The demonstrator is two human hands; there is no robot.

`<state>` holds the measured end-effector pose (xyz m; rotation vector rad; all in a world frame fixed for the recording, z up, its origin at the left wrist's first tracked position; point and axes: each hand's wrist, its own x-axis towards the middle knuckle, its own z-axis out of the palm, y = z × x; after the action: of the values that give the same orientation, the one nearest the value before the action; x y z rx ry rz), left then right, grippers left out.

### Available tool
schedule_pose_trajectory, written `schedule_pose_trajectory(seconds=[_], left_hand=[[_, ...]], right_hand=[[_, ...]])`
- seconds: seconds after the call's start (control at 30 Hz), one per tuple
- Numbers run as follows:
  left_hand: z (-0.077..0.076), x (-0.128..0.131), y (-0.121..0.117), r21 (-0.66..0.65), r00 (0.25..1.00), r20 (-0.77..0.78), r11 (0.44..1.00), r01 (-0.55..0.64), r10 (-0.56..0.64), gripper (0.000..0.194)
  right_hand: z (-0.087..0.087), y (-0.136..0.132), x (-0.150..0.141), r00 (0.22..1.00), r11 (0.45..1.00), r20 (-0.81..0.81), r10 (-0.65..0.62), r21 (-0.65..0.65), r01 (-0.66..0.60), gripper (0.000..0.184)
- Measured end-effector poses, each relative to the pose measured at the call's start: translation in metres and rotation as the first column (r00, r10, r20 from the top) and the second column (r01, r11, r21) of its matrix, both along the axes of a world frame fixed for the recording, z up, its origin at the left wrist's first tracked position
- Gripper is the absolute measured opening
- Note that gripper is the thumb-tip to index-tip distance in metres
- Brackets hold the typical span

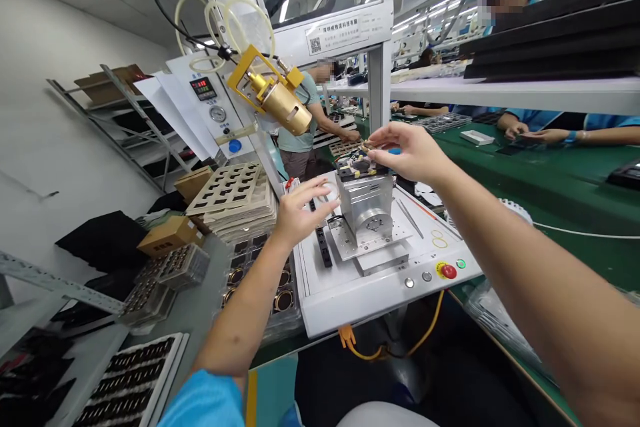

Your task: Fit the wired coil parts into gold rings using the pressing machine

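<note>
My right hand point(407, 153) reaches over the metal fixture block point(370, 200), thumb and fingers pinched around a small gold-coloured part point(367, 146). Its exact kind is too small to tell. Just beneath lies the black holder point(357, 167) on top of the block, with pale yellow pieces on it. My left hand point(305, 210) is at the block's left side, fingers stretched and apart, with nothing visible in it. Above and to the left, a gold cylinder head point(287, 107) hangs tilted from the white machine.
Tweezers point(411, 219) and yellow rubber rings point(439, 239) lie right of the fixture. A red stop button point(449, 271) sits on the machine's front edge. Trays of gold-rimmed parts point(284, 301) and stacked moulded trays point(240, 200) stand left. Other people work beyond the machine.
</note>
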<state>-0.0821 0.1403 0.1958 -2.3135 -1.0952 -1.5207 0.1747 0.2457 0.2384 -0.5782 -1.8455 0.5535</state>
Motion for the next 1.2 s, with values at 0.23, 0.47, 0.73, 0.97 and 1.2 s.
schedule_pose_trajectory(seconds=[0.23,0.47,0.73,0.97,1.2], left_hand=[[0.051,0.047,0.076,-0.293,0.981,-0.165,0.955,0.055,-0.107,0.025],[0.041,0.04,0.078,-0.33,0.96,-0.176,0.932,0.151,-0.218,0.032],[0.031,0.031,0.076,-0.301,0.899,-0.358,0.943,0.145,-0.252,0.067],[-0.04,0.04,-0.013,-0.113,0.977,0.01,0.97,0.214,-0.215,0.055],[-0.193,0.101,-0.119,-0.706,0.785,0.614,0.501,0.5,0.082,0.035]], right_hand=[[-0.042,-0.062,0.04,0.979,0.976,-0.201,0.025,-0.209,-0.068,0.045],[-0.133,-0.122,0.113,0.967,0.836,-0.153,-0.203,-0.541,0.09,0.052],[-0.245,-0.138,0.131,0.894,0.624,0.414,-0.171,-0.657,0.423,0.088],[-0.262,-0.145,0.111,0.763,0.674,0.612,-0.207,-0.476,0.565,0.091],[-0.244,-0.165,0.125,0.874,0.677,0.468,-0.127,-0.603,0.421,0.075]])
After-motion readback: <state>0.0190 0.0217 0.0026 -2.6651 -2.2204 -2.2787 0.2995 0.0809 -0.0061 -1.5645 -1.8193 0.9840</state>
